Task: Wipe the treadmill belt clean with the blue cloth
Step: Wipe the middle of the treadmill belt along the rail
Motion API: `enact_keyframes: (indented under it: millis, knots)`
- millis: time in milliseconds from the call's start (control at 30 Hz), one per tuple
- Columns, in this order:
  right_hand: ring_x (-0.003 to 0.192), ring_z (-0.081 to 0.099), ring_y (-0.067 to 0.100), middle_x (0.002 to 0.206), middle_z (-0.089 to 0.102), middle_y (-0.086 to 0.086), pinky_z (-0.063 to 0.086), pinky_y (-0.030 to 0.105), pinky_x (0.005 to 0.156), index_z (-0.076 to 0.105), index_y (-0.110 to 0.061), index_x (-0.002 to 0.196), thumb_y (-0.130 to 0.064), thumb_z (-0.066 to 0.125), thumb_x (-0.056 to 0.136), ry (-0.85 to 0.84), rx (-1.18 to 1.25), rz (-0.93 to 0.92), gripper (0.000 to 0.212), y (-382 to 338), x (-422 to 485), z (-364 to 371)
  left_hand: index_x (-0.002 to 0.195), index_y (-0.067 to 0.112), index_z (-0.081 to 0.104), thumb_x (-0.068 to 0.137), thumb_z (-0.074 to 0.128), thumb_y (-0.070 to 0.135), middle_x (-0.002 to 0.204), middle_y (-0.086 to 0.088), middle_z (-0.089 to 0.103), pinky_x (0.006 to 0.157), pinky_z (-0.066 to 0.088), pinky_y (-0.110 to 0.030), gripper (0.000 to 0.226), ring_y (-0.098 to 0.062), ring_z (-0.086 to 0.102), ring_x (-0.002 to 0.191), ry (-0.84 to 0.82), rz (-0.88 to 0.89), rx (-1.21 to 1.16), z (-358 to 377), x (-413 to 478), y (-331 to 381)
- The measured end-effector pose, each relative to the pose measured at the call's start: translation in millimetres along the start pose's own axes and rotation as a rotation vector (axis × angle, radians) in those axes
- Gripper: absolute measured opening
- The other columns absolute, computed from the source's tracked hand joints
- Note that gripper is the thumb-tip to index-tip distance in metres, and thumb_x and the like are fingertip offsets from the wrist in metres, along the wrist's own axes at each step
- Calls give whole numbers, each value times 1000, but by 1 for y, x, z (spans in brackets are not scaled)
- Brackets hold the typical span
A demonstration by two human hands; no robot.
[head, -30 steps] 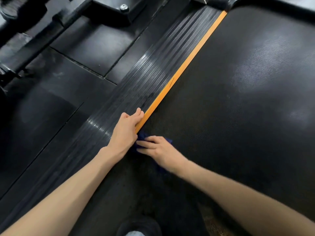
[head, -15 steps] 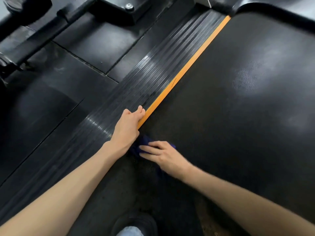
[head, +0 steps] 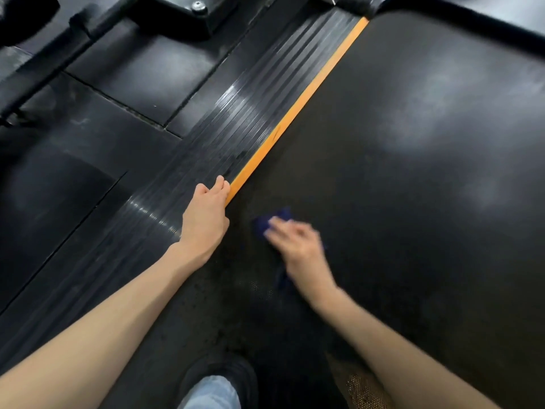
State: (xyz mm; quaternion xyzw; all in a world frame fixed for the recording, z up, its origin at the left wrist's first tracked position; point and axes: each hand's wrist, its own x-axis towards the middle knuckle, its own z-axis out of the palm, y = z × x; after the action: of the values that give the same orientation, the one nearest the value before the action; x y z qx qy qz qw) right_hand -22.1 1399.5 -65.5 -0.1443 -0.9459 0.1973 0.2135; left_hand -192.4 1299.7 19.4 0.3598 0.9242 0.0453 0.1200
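1. My shoe [head: 218, 376] stands on the treadmill belt [head: 413, 202], nearest the lens.
2. My left hand [head: 206, 214] braces on the side rail [head: 236, 119], fingers curled over its edge at the orange strip [head: 295, 119].
3. My right hand [head: 298, 243], blurred, presses flat fingers on the blue cloth [head: 272, 219], which lies on the belt near the strip.
4. Risk: pinned only by fingertips, the cloth could bunch or slip free, leaving streaks on the far belt.

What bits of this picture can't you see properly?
Head view:
- Right hand: smeared by motion, so its grip on the blue cloth is unclear.
- Blue cloth: mostly hidden under that hand.
- Left hand: fingertips hidden by the hand itself, beside the orange strip.
- Shoe: cut off by the bottom edge.
- Dirt on the treadmill belt: too dark and fine to judge.
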Motion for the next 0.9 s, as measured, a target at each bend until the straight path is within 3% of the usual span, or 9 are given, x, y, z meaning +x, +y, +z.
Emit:
enact_keyframes:
  millis: [100,167,367,467,567,633,700,800,900]
  knots:
    - [118,52,21,138,53,-5,36,31,93,61,-21,124,-15,42,87,-256,48,-368,42,-19,-28,-3,141,9,32,84,51,-3,154,-2,25,79,45,-34,62,-26,39,114,34,7,71,7,-4,5]
    - [116,55,22,136,54,-4,36,32,93,62,-23,124,-20,42,88,-213,-36,-363,41,20,-17,-18,145,8,27,82,53,-3,155,-4,21,91,42,-37,68,-30,37,119,28,10,81,10,-6,5]
    - [110,42,14,128,59,9,27,14,103,65,-9,117,-6,51,93,327,-4,641,29,98,-3,-65,145,6,26,77,51,-9,155,-7,20,101,35,-42,73,-35,31,122,-43,-12,-28,6,-5,1]
    - [107,53,24,121,63,9,38,34,97,69,-8,109,-8,48,88,231,50,339,29,20,-5,-17,143,3,28,78,52,-6,154,-10,20,102,34,-44,70,-37,30,125,-54,-25,19,4,-2,8]
    - [113,51,23,131,58,1,37,35,94,65,-14,118,-12,43,88,-112,50,-106,37,-40,-33,14,141,1,27,78,55,-1,153,-14,21,98,36,-45,69,-39,31,125,-43,-43,102,8,-3,15]
    - [114,51,22,130,59,2,36,34,95,65,-15,119,-18,39,93,-167,40,-226,37,-13,-31,-5,141,1,27,79,55,-1,153,-14,20,98,36,-46,68,-40,31,125,-40,-47,105,10,-4,17]
    - [111,47,22,124,63,9,32,31,96,68,-10,114,-18,38,92,-43,-15,-104,38,36,-23,-33,142,2,27,79,55,-3,154,-13,19,99,35,-46,68,-39,30,125,-48,-36,81,8,-5,15]
    - [104,49,27,125,62,7,39,36,96,66,-11,116,-9,45,90,169,-159,372,34,108,-12,-77,144,5,25,79,55,-5,155,-10,17,100,35,-45,72,-38,28,126,-74,-18,43,5,-5,8]
    - [97,56,32,117,66,7,45,44,86,70,-13,106,-12,49,91,193,-19,533,26,75,-7,-61,144,5,25,79,56,-3,155,-10,17,99,36,-44,73,-38,29,126,-76,-14,68,5,-6,9]
